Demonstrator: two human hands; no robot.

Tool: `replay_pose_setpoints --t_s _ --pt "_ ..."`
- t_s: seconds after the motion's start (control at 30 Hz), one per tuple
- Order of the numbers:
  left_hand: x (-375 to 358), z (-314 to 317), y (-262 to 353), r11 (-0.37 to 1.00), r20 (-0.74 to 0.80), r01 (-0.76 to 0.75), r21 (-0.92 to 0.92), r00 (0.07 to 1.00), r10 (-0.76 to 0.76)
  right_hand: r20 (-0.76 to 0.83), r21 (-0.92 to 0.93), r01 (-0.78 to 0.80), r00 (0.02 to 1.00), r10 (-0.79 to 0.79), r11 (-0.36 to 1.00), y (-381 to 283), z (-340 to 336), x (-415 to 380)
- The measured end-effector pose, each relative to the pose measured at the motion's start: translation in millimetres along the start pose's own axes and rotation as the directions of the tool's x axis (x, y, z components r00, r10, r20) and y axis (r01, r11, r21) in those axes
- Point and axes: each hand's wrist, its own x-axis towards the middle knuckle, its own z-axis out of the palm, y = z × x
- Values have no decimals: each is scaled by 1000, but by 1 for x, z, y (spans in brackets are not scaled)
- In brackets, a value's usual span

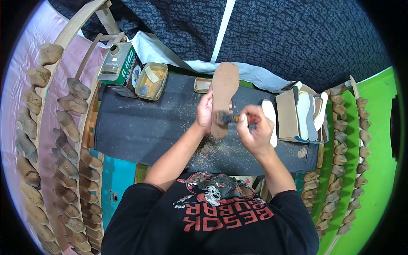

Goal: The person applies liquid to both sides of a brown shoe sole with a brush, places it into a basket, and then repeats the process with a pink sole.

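A brown insole-shaped sole (pixel 226 83) is held upright over the dark table, its narrower end toward me. My left hand (pixel 205 111) is closed round its left edge, with fingertips showing at the right edge. In my right hand (pixel 256 132) is a brush (pixel 225 117) with a red and orange handle, gripped between thumb and fingers. The dark, slightly blurred bristles lie over the lower part of the sole. White insoles (pixel 270 119) rest on the table just right of my right hand.
On the dark table (pixel 127 127) lie scattered crumbs. A metal can (pixel 117 66) and a tub with a scraper (pixel 163 85) stand back left, a small tray (pixel 201 84) back centre. A cardboard box (pixel 285 115) of insoles stands right. Racks of wooden shoe lasts (pixel 66 142) flank both sides.
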Motion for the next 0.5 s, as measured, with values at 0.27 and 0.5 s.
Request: replay_pose_setpoints --t_s 0.27,0.5 --pt "4 5 -9 1000 -55 -18 22 998 19 -67 -21 24 997 -26 999 4 1 14" --pt "-1 4 -7 997 -12 -8 77 1000 9 -109 -7 2 994 -3 1000 4 4 9"
